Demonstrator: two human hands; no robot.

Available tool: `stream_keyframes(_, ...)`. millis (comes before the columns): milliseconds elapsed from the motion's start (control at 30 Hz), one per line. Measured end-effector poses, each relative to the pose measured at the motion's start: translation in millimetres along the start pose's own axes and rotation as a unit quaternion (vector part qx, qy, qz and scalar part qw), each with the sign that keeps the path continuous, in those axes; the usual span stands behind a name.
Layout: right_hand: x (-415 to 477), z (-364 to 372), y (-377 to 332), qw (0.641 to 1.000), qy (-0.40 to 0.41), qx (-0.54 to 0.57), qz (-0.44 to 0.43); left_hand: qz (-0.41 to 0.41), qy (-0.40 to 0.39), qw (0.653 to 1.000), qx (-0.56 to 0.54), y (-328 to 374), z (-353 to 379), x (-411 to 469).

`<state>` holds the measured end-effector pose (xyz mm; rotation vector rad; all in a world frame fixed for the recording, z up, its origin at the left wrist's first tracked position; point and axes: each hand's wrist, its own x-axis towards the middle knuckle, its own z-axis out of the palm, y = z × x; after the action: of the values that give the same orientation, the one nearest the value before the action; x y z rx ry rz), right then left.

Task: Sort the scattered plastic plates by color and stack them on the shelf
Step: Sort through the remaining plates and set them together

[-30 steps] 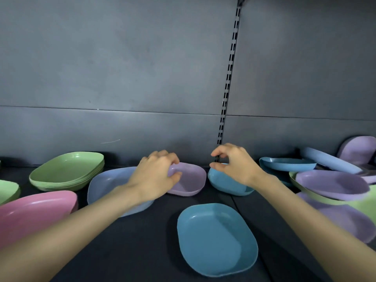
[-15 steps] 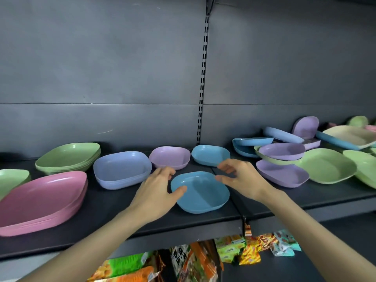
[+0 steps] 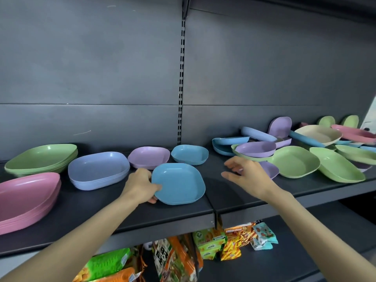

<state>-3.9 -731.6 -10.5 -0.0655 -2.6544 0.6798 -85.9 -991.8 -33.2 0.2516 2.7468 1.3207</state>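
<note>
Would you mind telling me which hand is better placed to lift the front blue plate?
Left: the left hand grips the front blue plate by its rim, while the right hand hovers open, apart from it.

Shelf (image 3: 213, 191): bare lane right of blue plate (image 3: 179, 184), open to the near edge. Far: lilac plate (image 3: 149, 156), small blue plate (image 3: 190, 154) block. Left: periwinkle stack (image 3: 97, 169). Right: crowded mixed plates (image 3: 295, 163).

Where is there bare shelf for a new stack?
Front of the shelf between the pink stack and the blue plate that the left hand grips; also right of that plate, beneath the right hand. Crowded: the jumbled plates at the right end.
</note>
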Motion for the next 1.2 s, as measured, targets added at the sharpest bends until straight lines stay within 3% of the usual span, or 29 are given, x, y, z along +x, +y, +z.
stream_keyframes(200, 11.3, -38.7, 44.1, 0.997, 0.059, 0.009, 0.04, 0.074, 0.062, 0.994, -0.044, 42.5, 24.9, 7.5)
stream_keyframes(400, 40.3, -76.9, 95.2, 0.99, 0.132, 0.003, 0.054, 0.083, 0.088, 0.989, -0.081, 87.3, 69.1, 18.6)
stream_keyframes(567, 68.8, -91.3, 137.8, 0.988, 0.084, -0.023, 0.124, 0.087, 0.109, 0.982, -0.129, 112.0, 97.8, 31.4)
stream_keyframes(800, 100.6, -81.4, 166.3, 0.988, 0.0, 0.03, 0.154, 0.073, 0.14, 0.973, -0.169, 124.4, 122.3, 39.3)
stream_keyframes(967, 117.2, -75.9, 173.9, 0.98, -0.01, 0.053, 0.19, 0.071, 0.153, 0.971, -0.167, 127.9, 127.1, 45.3)
stream_keyframes(1200, 107.4, -85.6, 178.1, 0.976, 0.045, 0.123, 0.176, 0.068, 0.169, 0.967, -0.178, 128.6, 124.9, 49.9)
